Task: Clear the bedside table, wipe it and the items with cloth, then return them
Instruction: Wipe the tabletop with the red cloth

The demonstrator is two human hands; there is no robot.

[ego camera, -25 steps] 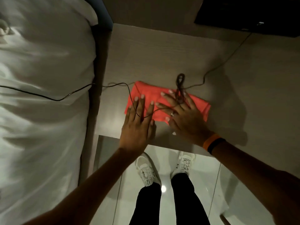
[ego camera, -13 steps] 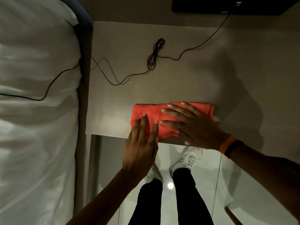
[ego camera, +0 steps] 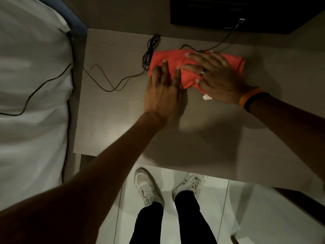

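A folded red cloth (ego camera: 177, 59) lies toward the back of the pale wooden bedside table (ego camera: 109, 120). My left hand (ego camera: 163, 92) lies flat, fingertips pressing on the cloth's left part. Over the cloth's right part rests my right hand (ego camera: 219, 76), palm down with fingers spread; it wears a ring and an orange and black wristband. A small white tag (ego camera: 207, 97) sticks out under that hand. A thin black cable (ego camera: 105, 87) with a bundled coil (ego camera: 151, 50) runs over the tabletop just left of the cloth.
A bed with white sheets (ego camera: 31, 103) borders the table on the left; the cable trails onto it. A dark panel (ego camera: 246, 13) on the wall holds the cable's plug. My feet in white shoes (ego camera: 147, 189) stand on a glossy tiled floor.
Both hands have pushed the cloth from the table's front edge toward the back, up against the cable. The table's front part is now bare.
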